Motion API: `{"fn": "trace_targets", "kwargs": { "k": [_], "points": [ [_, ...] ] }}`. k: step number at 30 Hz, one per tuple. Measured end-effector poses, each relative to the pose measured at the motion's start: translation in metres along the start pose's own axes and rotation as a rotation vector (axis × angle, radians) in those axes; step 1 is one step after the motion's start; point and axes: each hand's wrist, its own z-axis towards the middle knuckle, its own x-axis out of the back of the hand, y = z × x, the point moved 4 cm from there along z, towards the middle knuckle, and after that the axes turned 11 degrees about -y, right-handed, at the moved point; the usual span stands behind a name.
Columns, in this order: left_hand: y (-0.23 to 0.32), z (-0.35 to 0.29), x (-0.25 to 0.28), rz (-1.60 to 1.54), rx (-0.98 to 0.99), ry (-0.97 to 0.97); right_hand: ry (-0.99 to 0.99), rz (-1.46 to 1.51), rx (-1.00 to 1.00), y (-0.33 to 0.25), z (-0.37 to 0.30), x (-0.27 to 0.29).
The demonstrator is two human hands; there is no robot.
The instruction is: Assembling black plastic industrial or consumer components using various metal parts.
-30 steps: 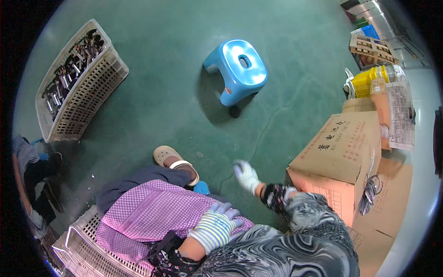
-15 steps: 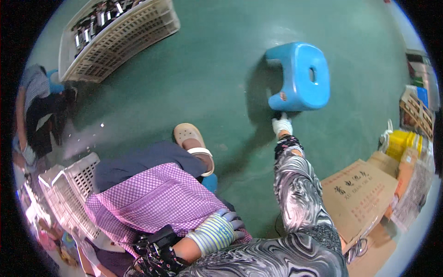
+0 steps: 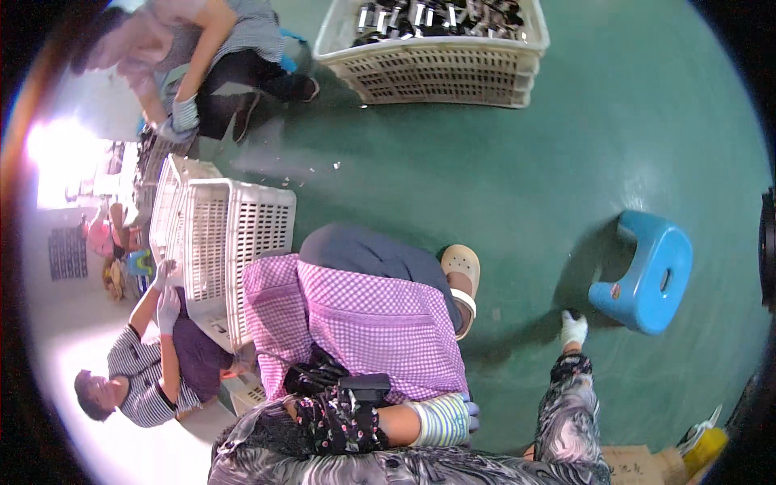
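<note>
My right hand (image 3: 574, 330), in a white glove, reaches out low over the floor near the leg of a blue plastic stool (image 3: 647, 303), a small gap apart from it. Its fingers are curled around something small and dark that I cannot make out. My left hand (image 3: 444, 419), in a striped glove, rests on the edge of the purple checked apron (image 3: 364, 323) over my lap. Its fingers lie partly out of sight over that edge, apart and with nothing seen in them. A black box-shaped device (image 3: 364, 388) sits on my left wrist.
A white crate (image 3: 428, 73) full of dark and shiny parts stands at the far side. More white crates (image 3: 263, 218) stand at left, with one co-worker (image 3: 153, 364) beside them and another (image 3: 218, 65) farther off. Cardboard boxes (image 3: 630, 465) lie at lower right.
The view has swung left, so the stool and my right hand appear farther right and lower. Both co-workers show more fully. My left hand stays on the apron.
</note>
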Motion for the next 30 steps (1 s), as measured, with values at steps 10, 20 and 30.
{"fn": "trace_targets", "kwargs": {
  "k": [10, 20, 30],
  "points": [
    [0.006, -0.008, -0.002, 0.136, -0.09, 0.17, -0.139, 0.643, 0.003, -0.026, -0.2, -0.059],
    [0.034, -0.057, 0.006, 0.24, -0.14, 0.535, -0.07, 0.679, 0.161, -0.088, -0.276, -0.067],
    [0.063, -0.152, 0.047, 0.253, -0.114, 0.876, -0.104, 0.412, 0.277, -0.097, -0.288, -0.078]
  ]
}}
